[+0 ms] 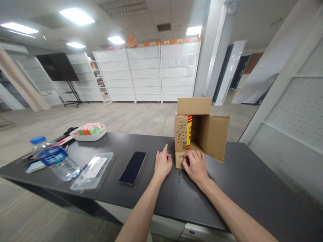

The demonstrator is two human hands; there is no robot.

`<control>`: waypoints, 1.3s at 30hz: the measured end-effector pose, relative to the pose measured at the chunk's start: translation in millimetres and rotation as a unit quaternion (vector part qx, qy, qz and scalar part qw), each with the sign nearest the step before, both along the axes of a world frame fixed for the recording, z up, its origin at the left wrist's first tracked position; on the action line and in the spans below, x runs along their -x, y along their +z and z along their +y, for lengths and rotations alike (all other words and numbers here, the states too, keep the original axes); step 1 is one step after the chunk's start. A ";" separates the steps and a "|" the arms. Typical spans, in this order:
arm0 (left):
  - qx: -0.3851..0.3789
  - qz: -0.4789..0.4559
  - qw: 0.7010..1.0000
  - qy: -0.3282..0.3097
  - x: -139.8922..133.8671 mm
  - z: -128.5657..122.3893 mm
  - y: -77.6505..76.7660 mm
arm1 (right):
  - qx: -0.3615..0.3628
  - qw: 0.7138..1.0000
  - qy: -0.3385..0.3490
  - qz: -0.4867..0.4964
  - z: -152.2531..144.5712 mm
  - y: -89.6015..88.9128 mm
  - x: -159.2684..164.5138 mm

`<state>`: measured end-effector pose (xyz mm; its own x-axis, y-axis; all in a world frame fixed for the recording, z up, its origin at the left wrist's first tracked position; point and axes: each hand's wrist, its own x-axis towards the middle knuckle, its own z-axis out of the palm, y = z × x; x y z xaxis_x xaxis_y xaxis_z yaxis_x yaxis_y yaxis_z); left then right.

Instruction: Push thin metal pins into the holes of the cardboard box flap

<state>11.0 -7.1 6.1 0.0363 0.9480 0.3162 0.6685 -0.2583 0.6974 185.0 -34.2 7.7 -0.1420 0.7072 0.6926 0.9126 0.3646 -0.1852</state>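
Observation:
An open cardboard box [181, 134] stands on the dark table, its flaps spread at the top, right and bottom. Many small dark spots dot its front left panel, beside a yellow and red tape strip [189, 132]. My right hand [196, 166] rests against the bottom flap [179, 162], thumb and fingers pinched together; whatever is between the tips is too small to make out. Left of the box, my left hand [163, 164] lies at the table with its index finger stretched forward and the other fingers loosely bent, holding nothing visible. A thin metal piece [179, 176] lies between my hands.
To the left are a phone [132, 168], a clear plastic case [93, 170] and a tilted water bottle [57, 158]. A white basket [88, 137] with colourful packets sits near the far table edge. White shelving [146, 74] stands across the room.

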 end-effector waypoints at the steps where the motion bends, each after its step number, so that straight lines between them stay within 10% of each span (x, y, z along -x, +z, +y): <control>1: -0.001 0.001 1.000 0.000 0.0 -0.2 0.1 | 0.001 1.000 -0.001 -0.001 0.3 -0.3 -0.2; 39: 0.005 0.009 1.000 -0.010 -0.3 1.1 -0.7 | 0.001 0.998 0.058 0.000 -2.4 0.8 -2.5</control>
<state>11.3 -6.0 5.4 0.0599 0.9504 0.3052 0.6755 -0.2637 0.6886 187.6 -36.6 8.5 -0.2228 0.6876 0.6911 0.8641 0.4675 -0.1866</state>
